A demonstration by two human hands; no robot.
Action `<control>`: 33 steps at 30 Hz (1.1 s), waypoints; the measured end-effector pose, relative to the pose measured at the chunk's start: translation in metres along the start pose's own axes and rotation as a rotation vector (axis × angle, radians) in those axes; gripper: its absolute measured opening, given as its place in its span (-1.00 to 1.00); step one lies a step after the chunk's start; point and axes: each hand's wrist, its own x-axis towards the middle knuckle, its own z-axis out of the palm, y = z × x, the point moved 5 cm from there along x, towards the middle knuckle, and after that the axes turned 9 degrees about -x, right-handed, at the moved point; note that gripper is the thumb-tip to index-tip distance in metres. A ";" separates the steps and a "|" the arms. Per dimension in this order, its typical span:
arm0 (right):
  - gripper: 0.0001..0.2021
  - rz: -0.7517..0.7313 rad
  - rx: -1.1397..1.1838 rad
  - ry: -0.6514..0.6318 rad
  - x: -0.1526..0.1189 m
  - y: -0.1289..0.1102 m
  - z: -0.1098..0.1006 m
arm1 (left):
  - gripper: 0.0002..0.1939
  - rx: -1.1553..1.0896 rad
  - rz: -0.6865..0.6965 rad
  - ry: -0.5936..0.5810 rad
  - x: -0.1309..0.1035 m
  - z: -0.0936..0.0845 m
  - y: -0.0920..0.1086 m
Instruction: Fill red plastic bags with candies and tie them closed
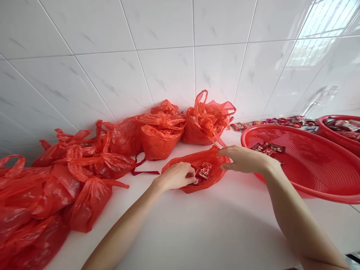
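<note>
A small red plastic bag (209, 176) lies open on the white counter (213, 225) in front of me. Inside it I see a few red wrapped sweets (205, 169). My left hand (176, 176) rests at the bag's near left edge, its fingers curled on the plastic and on a sweet at the mouth. My right hand (242, 159) pinches the bag's far right rim and holds it up. The bag's handle runs up from my right fingers toward the bags behind.
Several filled red bags (160, 131) are heaped along the tiled wall and down the left side (42, 187). A large red mesh basket (309, 165) with a few sweets stands at the right, a second red basket (340, 129) behind it, loose sweets (281, 122) beside them.
</note>
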 end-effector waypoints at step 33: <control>-0.71 -0.062 0.223 0.574 -0.022 -0.004 -0.038 | -0.66 -0.572 0.144 0.940 -0.067 -0.119 0.010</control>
